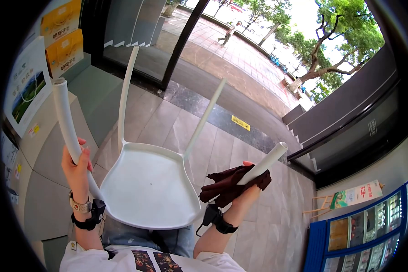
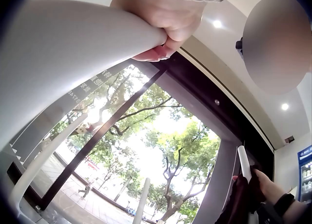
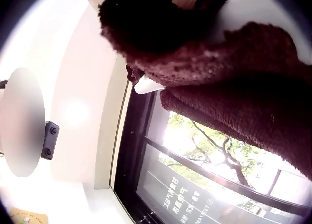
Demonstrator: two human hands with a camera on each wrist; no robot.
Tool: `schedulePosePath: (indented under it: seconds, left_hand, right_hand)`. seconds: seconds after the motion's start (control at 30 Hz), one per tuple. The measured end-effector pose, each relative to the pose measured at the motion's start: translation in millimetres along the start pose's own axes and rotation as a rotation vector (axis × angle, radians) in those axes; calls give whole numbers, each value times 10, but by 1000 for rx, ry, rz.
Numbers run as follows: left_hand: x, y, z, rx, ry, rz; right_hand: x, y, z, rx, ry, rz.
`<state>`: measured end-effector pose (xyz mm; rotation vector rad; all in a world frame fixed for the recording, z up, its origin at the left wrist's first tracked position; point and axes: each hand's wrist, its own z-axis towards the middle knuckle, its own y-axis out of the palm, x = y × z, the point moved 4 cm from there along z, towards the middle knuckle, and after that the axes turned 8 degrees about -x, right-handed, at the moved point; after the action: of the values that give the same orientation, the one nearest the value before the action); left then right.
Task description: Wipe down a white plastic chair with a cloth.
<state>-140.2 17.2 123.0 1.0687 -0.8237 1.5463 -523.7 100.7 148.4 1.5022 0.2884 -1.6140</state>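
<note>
Judging by the dark cloth (image 1: 223, 183) bunched round the right near leg (image 1: 271, 161), a wipe-down of the white chair (image 1: 149, 188) seems to be under way, though how much of it is done cannot be told. The chair is held close in front of the body, just above the lap, with its legs raised and spread. The left near leg (image 1: 64, 109) is grasped by the left hand (image 1: 76, 168), by which the chair is probably being steadied. The cloth is gripped in the right hand (image 1: 254, 192) and pressed about the leg, whose tip is left bare above the folds. The two far legs (image 1: 128, 93) (image 1: 207, 115) and the seat are touched by neither hand nor cloth; whether they have been wiped is not shown, as no wet sheen or line between clean and dirty can be made out. At the least, this leg is judged to be unfinished while the cloth is wrapped on it, and the chair has yet to be stood upright on the floor (image 1: 276, 226) and released.
</note>
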Motion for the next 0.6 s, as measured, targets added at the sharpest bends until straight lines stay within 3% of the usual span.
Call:
schedulePosePath:
  seconds: [0.33,0.6]
  left_hand:
    - [38,21,2,19,-26,0]
    - [15,15,18,28,-18,-8]
  right_hand:
    - [-49,77,23,-79,117,-36]
    - [29,36,11,-73,-38,-227]
